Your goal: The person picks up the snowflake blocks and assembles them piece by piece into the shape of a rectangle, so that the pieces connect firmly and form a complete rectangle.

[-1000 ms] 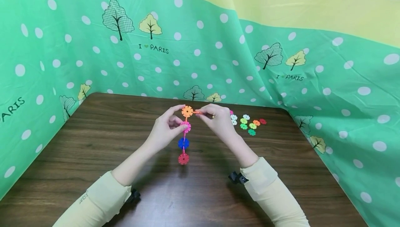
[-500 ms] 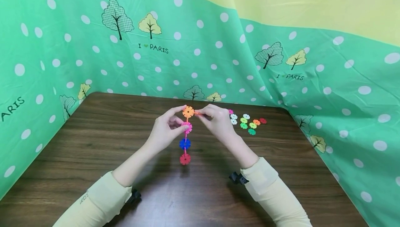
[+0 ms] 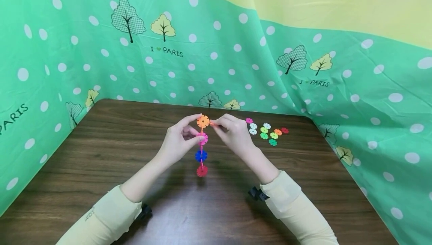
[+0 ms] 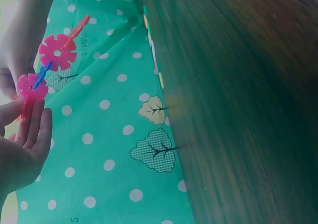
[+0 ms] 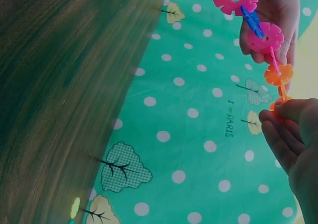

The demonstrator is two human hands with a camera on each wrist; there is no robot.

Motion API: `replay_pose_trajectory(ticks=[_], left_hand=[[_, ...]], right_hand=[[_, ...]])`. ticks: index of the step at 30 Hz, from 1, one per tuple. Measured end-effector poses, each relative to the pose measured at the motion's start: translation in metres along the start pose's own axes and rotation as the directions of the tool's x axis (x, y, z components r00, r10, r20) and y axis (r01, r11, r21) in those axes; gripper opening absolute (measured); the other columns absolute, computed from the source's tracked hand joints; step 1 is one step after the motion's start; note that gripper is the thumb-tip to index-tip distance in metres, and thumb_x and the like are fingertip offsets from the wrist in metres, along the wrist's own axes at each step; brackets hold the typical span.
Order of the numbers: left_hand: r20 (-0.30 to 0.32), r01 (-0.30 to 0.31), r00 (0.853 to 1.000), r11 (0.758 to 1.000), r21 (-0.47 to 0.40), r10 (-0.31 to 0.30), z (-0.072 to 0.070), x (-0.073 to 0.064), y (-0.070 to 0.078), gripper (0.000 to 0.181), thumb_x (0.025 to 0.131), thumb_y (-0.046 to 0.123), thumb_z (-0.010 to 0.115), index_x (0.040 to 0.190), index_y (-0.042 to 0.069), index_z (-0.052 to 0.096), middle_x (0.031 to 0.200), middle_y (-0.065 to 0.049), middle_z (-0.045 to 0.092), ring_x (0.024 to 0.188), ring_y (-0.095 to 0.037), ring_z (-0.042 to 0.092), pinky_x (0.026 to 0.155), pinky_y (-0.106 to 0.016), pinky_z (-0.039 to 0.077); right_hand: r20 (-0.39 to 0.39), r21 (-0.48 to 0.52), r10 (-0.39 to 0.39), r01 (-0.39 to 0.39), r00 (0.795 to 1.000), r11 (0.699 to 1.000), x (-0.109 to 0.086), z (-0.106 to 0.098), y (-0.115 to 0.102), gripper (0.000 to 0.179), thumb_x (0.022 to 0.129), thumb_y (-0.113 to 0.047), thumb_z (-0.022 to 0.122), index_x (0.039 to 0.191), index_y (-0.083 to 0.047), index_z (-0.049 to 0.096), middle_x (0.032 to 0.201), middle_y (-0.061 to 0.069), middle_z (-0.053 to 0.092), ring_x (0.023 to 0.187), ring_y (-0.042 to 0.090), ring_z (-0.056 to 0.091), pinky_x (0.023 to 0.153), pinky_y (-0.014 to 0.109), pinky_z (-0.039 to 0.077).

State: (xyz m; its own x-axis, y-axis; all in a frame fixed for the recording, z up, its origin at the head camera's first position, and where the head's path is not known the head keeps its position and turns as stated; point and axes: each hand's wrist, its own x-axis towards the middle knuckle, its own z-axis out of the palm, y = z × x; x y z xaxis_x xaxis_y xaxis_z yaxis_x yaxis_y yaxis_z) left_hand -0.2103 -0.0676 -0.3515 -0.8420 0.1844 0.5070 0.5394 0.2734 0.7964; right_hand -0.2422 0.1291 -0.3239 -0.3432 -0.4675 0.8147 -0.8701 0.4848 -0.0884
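Note:
A chain of interlocking notched plastic discs hangs upright between the hands in the head view. An orange disc [image 3: 203, 121] is at its top, with a pink disc [image 3: 204, 138], a blue disc [image 3: 201, 156] and a red disc [image 3: 202, 171] below, joined by edge-on discs. The left hand [image 3: 179, 140] grips the chain's upper part, thumb at the pink disc and a fingertip at the top orange one. The right hand [image 3: 235, 131] pinches another orange disc [image 5: 279, 105], seen edge-on and touching the top orange disc's right side; the fingers partly cover it.
Several loose notched discs lie on the brown table [image 3: 101, 155] at the far right, among them a white disc [image 3: 253, 131], a dark green disc [image 3: 272, 142] and a red disc [image 3: 285, 130]. A green dotted curtain [image 3: 182, 72] borders the table's back and sides.
The chain's lower end has swung slightly right. The right hand has shifted slightly towards the top orange disc, with its pinched disc closer in. The left hand keeps its grip.

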Motion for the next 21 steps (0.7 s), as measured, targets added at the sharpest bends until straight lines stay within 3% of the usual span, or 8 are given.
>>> replay_pose_trajectory(ticks=[5,11,17,21], left_hand=[[0.020,0.044,0.999,0.997,-0.062,-0.043,0.0015,0.0004,0.0008,0.060,0.079,0.005,0.075,0.133,0.018,0.051,0.091,-0.009,0.067,0.075,-0.016,0.068,0.071,-0.025,0.056],[0.009,0.081,0.997,0.985,-0.154,-0.081,0.0024,0.0019,0.0021,0.060,0.078,-0.001,0.074,0.131,0.015,0.050,0.109,-0.013,0.060,0.082,-0.020,0.066,0.071,-0.027,0.056],[0.012,0.059,0.998,0.982,-0.179,-0.058,0.0014,0.0028,0.0020,0.053,0.082,-0.002,0.068,0.131,0.011,0.052,0.110,-0.015,0.059,0.084,-0.021,0.066,0.075,-0.026,0.055],[-0.034,0.037,0.998,0.985,-0.167,-0.043,0.0017,0.0054,0.0006,0.037,0.089,0.003,0.061,0.125,0.010,0.057,0.104,-0.014,0.065,0.076,-0.020,0.066,0.067,-0.026,0.055]], right_hand=[[-0.032,0.044,0.010,-0.008,0.999,0.999,0.0034,-0.0010,-0.0005,0.009,0.074,0.001,0.076,0.081,-0.003,0.072,0.079,0.006,0.070,0.068,0.013,0.065,0.060,0.021,0.053],[-0.017,0.021,0.010,-0.010,1.000,1.000,0.0059,-0.0023,-0.0024,0.009,0.075,0.001,0.076,0.081,-0.004,0.072,0.079,0.005,0.069,0.070,0.014,0.065,0.062,0.021,0.053],[-0.007,0.014,0.022,-0.022,1.000,1.000,0.0042,-0.0041,-0.0010,0.007,0.076,0.001,0.074,0.081,-0.003,0.072,0.079,0.006,0.068,0.068,0.013,0.063,0.062,0.022,0.053],[0.006,0.010,0.011,-0.011,1.000,1.000,0.0035,-0.0034,0.0010,0.005,0.080,0.000,0.070,0.081,-0.004,0.071,0.080,0.006,0.068,0.071,0.013,0.063,0.065,0.022,0.054]])
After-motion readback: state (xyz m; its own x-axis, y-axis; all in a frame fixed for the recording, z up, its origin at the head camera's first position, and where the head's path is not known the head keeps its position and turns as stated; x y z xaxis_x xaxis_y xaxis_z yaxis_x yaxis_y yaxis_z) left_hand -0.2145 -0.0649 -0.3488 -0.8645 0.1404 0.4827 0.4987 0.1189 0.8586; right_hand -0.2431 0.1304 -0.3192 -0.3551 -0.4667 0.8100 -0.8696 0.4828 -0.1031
